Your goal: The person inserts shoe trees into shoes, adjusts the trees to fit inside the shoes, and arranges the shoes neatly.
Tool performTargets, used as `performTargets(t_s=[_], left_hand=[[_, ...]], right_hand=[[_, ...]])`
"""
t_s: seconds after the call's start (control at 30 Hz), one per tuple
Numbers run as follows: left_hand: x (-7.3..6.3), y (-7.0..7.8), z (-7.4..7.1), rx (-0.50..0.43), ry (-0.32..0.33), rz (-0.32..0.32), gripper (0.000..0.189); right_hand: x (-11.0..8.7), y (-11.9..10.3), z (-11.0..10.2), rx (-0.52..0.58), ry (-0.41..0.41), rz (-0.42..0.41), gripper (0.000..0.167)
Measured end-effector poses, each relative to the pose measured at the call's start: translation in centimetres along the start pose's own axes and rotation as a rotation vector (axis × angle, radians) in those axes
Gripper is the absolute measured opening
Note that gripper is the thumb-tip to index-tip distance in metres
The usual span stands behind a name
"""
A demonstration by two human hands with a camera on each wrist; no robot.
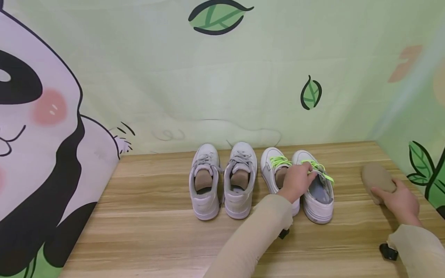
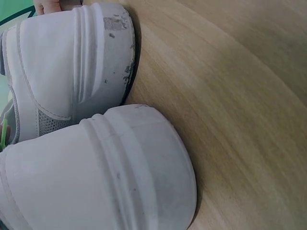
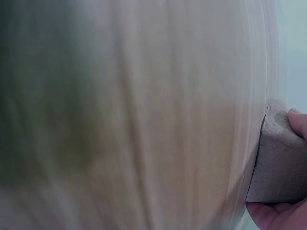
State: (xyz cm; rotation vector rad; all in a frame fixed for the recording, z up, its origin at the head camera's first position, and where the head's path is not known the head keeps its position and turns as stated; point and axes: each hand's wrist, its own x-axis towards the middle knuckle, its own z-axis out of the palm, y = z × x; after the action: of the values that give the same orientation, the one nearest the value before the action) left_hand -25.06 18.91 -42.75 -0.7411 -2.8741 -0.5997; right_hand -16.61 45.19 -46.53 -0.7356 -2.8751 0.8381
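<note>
My left hand (image 1: 295, 182) reaches over the third shoe and pinches the rightmost white sneaker (image 1: 319, 212) at its tongue and bright green laces. That sneaker's inside shows a grey insole and no filler. Its green-laced mate (image 1: 269, 170) has a brown shoe filler (image 1: 280, 178) in its opening, partly hidden by my hand. To the right, my right hand (image 1: 405, 202) grips another brown shoe filler (image 1: 377, 179), rounded at the far end. In the right wrist view, fingers and thumb hold this filler (image 3: 280, 167) from both sides.
Left of the green-laced pair stand two white sneakers with grey laces, one (image 1: 205, 202) beside the other (image 1: 239, 202), each with a brown filler inside. All toes point at the printed backdrop (image 1: 156, 77) behind the wooden surface (image 1: 146, 231).
</note>
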Motion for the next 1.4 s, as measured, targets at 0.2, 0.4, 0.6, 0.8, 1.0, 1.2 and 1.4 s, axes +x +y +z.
performTargets(t_s=[0.2, 0.4, 0.6, 0.8, 1.0, 1.2, 1.4], left_hand=[[-0.1, 0.0, -0.2, 0.012, 0.024, 0.006, 0.016], [-0.1, 0.0, -0.1, 0.004, 0.043, 0.018, 0.016], [-0.1, -0.1, -0.1, 0.02, 0.062, 0.017, 0.018], [-0.1, -0.1, 0.0, 0.04, 0.074, 0.018, 0.019], [-0.1, -0.1, 0.1, 0.033, 0.089, 0.017, 0.018], [0.0, -0.3, 0.3, 0.006, 0.104, 0.026, 0.018], [0.1, -0.4, 0.4, -0.025, 0.11, 0.024, 0.017]], right_hand=[[0.0, 0.1, 0.0, -0.002, 0.002, -0.003, 0.088], [-0.1, -0.1, 0.0, -0.006, 0.003, 0.005, 0.088], [-0.1, -0.4, -0.2, -0.006, -0.005, 0.024, 0.088], [0.0, -0.6, -0.4, -0.016, -0.016, 0.06, 0.088], [0.0, -0.9, -0.6, -0.002, -0.027, 0.069, 0.089], [-0.3, -1.4, -0.9, 0.035, -0.03, 0.03, 0.088], [-0.3, -2.0, -1.2, 0.041, -0.042, 0.015, 0.089]])
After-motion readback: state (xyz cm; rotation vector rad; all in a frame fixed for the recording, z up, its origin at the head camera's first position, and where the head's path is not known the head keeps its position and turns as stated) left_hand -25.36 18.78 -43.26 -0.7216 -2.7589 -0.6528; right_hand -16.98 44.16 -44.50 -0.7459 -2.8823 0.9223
